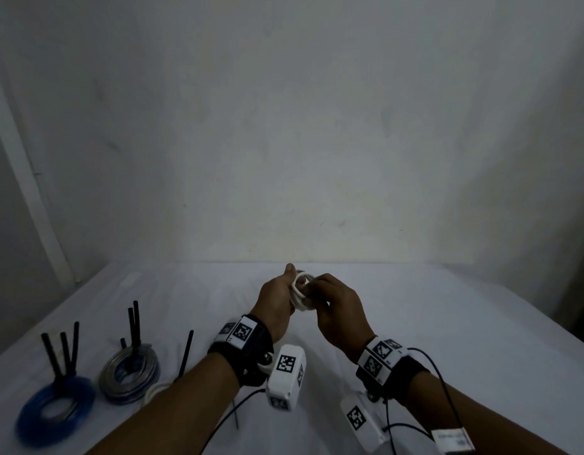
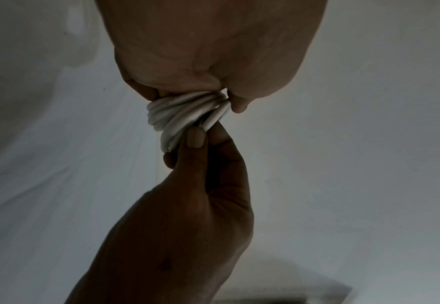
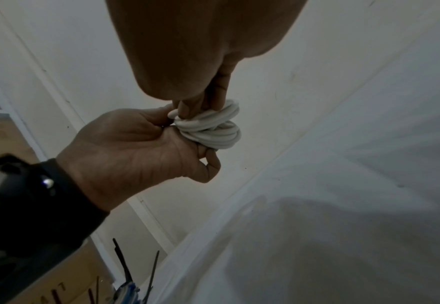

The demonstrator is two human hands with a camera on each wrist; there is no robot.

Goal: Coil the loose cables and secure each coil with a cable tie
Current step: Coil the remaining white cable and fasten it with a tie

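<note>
A small white cable coil (image 1: pixel 300 295) is held up above the white-covered table (image 1: pixel 448 323), between both hands. My left hand (image 1: pixel 285 287) grips its left side, thumb pointing up. My right hand (image 1: pixel 317 287) pinches its right side. In the left wrist view the coil (image 2: pixel 185 112) is a twisted bundle of several loops, with the right hand's thumb (image 2: pixel 194 139) pressed on its lower end. In the right wrist view the right fingers (image 3: pixel 187 107) hook into the coil (image 3: pixel 211 127) while the left hand (image 3: pixel 135 148) holds it from the side. No tie shows on this coil.
At the near left of the table lie a blue coil (image 1: pixel 54 410) and a grey-blue coil (image 1: pixel 129 376), each with black cable ties standing up from it. A white coil (image 1: pixel 156 389) peeks from under my left forearm beside another black tie (image 1: pixel 185 356). A wall stands behind.
</note>
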